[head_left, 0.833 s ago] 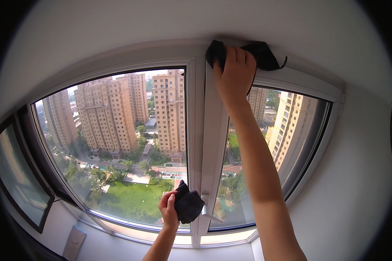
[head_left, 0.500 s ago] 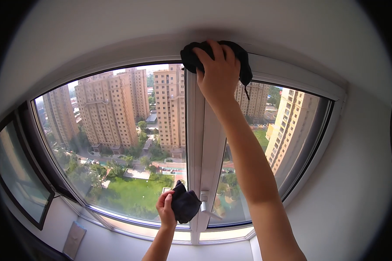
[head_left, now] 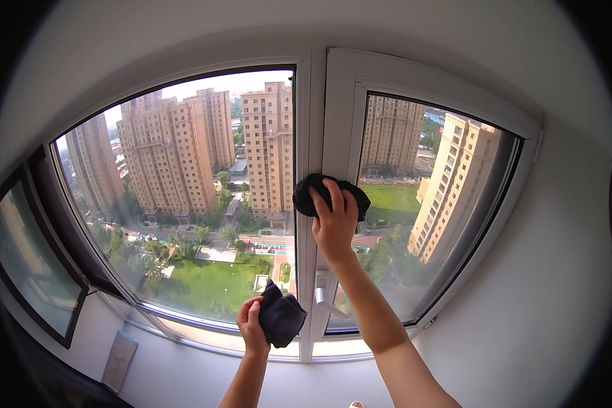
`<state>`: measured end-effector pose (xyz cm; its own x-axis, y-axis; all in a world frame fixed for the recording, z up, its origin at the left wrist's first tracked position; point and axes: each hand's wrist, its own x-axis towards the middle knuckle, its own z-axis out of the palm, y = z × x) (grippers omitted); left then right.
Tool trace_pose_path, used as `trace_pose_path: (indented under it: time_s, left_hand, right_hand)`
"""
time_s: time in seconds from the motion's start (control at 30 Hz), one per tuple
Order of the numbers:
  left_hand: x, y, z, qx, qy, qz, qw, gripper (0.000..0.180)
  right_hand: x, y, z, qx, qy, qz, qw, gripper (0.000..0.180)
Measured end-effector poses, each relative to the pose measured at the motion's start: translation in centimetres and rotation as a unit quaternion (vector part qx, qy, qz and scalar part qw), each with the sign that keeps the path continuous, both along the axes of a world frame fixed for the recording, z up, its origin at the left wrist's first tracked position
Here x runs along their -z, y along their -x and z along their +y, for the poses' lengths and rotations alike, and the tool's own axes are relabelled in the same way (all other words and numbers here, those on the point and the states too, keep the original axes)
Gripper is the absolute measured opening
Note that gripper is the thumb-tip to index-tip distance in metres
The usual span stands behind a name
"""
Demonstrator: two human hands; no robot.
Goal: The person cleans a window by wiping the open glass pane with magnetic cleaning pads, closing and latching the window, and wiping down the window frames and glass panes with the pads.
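Note:
My right hand (head_left: pixel 336 219) presses a bunched black cloth (head_left: pixel 311 192) against the white upright frame (head_left: pixel 313 136) between the two window panes. Its fingers are bent over the cloth. Lower and to the left, my left hand (head_left: pixel 253 325) pinches a second dark cloth (head_left: pixel 283 317) between thumb and fingers. That cloth hangs partly folded in front of the frame's lower part and the large left pane (head_left: pixel 204 211). Between my two arms, a white window handle (head_left: pixel 324 291) sits on the right sash (head_left: pixel 342 122).
A dark-framed casement (head_left: pixel 37 258) stands swung inward at the far left. Below it, a flat grey-brown pad (head_left: pixel 120 360) leans on the white wall. The right pane (head_left: pixel 394 204) shows tall buildings and grass far below. A white wall (head_left: pixel 523 292) bounds the right side.
My right hand has slid the black cloth down from the top of the window frame to about mid-height. My left hand has shifted slightly left with its cloth.

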<state>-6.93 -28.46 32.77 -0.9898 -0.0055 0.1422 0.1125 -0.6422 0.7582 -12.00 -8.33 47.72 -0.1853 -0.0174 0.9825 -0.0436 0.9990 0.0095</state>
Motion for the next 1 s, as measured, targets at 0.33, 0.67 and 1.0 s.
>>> trace_pose_path:
  time_s: [0.33, 0.67, 1.0]
  left_hand:
    - [1.9, -1.9, -2.0, -0.037, 0.025, -0.013, 0.999, 0.016]
    - [2.6, -2.1, -1.2, -0.009, 0.011, -0.021, 1.000, 0.017]
    - [0.5, -0.5, 0.2, 0.001, -0.016, -0.003, 1.000, 0.017]
  right_hand:
    - [15.4, -2.8, -0.8, -0.050, 0.074, -0.128, 0.988, 0.036]
    - [3.0, -3.5, 1.0, -0.616, 0.409, -0.063, 0.671, 0.030]
    - [-12.3, 2.0, -0.5, -0.018, -0.080, 0.098, 0.992, 0.045]
